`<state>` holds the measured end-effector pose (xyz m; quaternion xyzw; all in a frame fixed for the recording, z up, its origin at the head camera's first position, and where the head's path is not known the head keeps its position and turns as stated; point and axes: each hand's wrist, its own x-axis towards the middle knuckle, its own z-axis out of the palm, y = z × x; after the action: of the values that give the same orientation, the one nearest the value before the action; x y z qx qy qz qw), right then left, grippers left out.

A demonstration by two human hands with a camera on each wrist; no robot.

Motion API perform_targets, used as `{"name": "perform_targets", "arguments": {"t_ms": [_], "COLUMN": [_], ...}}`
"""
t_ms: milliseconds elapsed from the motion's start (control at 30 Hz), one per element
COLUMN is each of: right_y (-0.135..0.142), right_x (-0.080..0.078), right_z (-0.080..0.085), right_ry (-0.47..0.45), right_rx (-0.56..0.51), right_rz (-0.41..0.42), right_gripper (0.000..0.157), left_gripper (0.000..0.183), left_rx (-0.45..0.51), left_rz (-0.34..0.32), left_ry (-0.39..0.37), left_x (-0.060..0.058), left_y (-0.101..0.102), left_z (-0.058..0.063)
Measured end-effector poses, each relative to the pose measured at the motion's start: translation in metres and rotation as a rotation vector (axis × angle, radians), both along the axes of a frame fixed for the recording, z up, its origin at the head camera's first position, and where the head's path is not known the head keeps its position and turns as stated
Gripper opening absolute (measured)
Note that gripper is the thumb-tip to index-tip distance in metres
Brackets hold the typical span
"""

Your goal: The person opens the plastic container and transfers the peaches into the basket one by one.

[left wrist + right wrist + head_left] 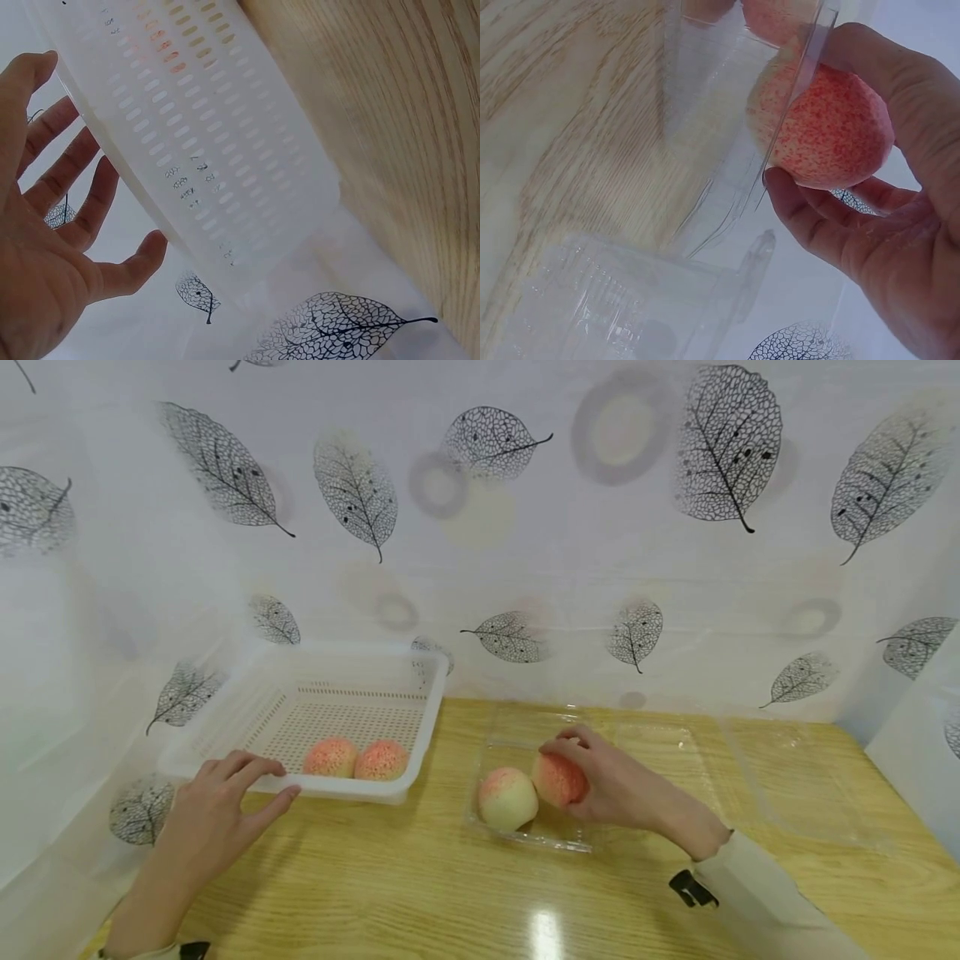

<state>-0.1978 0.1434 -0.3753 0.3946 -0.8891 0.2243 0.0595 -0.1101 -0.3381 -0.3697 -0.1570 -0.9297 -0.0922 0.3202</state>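
My right hand (611, 781) grips a red-blushed peach (558, 779) at a clear plastic box (555, 843). The right wrist view shows thumb and fingers around this peach (832, 127), which is partly behind the box's clear wall. Beside it in the box sits a paler peach (508, 800). On the left, my left hand (213, 806) has its fingertips at the near rim of a white perforated basket (337, 787). Its fingers are spread and slightly bent in the left wrist view, along the basket edge. Two peaches (330, 757) lie inside the basket by its front wall.
The box's clear lid part (663, 752) lies to its right, with another clear plastic piece (802, 777) farther right. A leaf-printed white sheet (562, 568) hangs behind the wooden table (420, 885) and along both sides.
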Motion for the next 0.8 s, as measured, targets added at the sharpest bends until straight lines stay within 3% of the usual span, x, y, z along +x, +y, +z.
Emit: {"name": "perform_targets", "arguments": {"t_ms": [433, 800], "right_y": [0.0011, 0.0032], "right_x": [0.0002, 0.0003], "right_z": [0.0021, 0.0024], "right_ry": [0.060, -0.001], "right_rx": [-0.057, -0.120], "right_rz": [-0.052, -0.061], "right_gripper": [0.069, 0.072], "left_gripper": [0.030, 0.029], "left_rx": [-0.003, 0.003], "left_rz": [-0.025, -0.011], "left_ry": [0.025, 0.014], "left_x": [-0.0012, 0.0001], "left_y": [0.0000, -0.0001], "left_z": [-0.0004, -0.0005]}}
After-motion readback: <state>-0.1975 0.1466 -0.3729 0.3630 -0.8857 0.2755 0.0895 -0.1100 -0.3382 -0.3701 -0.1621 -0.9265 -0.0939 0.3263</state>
